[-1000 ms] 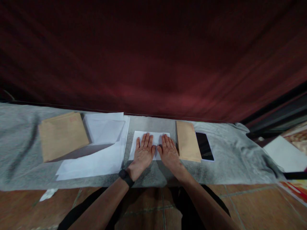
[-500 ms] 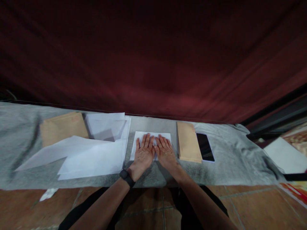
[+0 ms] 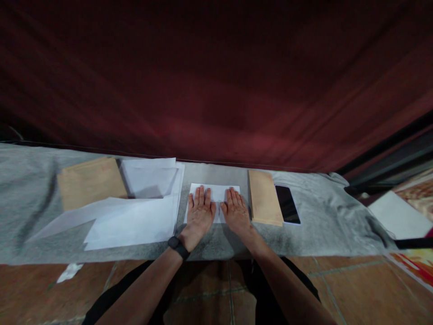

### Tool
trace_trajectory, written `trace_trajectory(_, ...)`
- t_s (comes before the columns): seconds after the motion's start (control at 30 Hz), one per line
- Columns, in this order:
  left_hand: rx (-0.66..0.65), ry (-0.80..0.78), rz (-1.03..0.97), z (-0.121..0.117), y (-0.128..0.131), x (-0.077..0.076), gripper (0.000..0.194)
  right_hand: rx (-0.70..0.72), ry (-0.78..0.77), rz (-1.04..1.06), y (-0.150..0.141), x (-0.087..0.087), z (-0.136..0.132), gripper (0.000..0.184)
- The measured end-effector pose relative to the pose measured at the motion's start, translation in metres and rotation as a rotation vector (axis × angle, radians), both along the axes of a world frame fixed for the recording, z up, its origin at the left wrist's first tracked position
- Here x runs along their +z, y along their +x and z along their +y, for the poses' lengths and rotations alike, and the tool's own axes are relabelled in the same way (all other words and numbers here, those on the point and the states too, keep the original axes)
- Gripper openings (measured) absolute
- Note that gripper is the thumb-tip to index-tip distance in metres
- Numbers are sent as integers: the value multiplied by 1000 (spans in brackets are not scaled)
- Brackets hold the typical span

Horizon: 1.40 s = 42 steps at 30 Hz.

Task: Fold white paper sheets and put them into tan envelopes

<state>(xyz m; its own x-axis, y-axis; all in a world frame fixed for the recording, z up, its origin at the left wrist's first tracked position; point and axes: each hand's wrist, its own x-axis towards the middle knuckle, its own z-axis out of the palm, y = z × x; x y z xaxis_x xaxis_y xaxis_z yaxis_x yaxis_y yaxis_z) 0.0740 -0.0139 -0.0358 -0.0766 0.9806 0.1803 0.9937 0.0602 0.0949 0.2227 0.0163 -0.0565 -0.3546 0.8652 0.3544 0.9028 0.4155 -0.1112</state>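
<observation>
A folded sheet of white paper (image 3: 219, 194) lies flat on the grey cloth in front of me. My left hand (image 3: 200, 215) rests palm down on its left part, fingers stretched out and pointing away from me. On the right part lies my right hand (image 3: 237, 213), also flat with extended fingers. A strip of the paper shows between the two hands; the rest of it is partly hidden under them. A dark watch (image 3: 179, 247) is on my left wrist.
Left of the hands are loose white sheets (image 3: 135, 225) and brown envelopes (image 3: 91, 183). To the right, more brown envelopes (image 3: 265, 198) lie beside a phone (image 3: 287, 204). Grey cloth (image 3: 324, 216) covers the narrow bench, with a dark red curtain (image 3: 216, 90) behind it.
Both hands have slid apart across the paper, the left one leftward and the right one rightward, opening a gap between them. The camera view has shifted slightly.
</observation>
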Motion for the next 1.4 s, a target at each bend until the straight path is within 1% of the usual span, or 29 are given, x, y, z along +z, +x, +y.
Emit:
trace_trajectory(0.13,-6,-11,6,0,0,1,58,-6,-22,-5,-1,1,0,56)
trace_trajectory(0.5,-2,-32,35,-1,-1,4,59,-9,-8,-3,1,2,1,54)
trace_trajectory(0.87,-14,22,-14,-3,-4,1,59,-6,-18,-11,0,3,3,53)
trace_trajectory(1.13,-25,-2,4,-3,-4,8,58,9,-30,-9,2,7,2,54)
trace_trajectory(1.4,-32,9,17,-3,-6,7,57,29,-28,19,5,7,4,53)
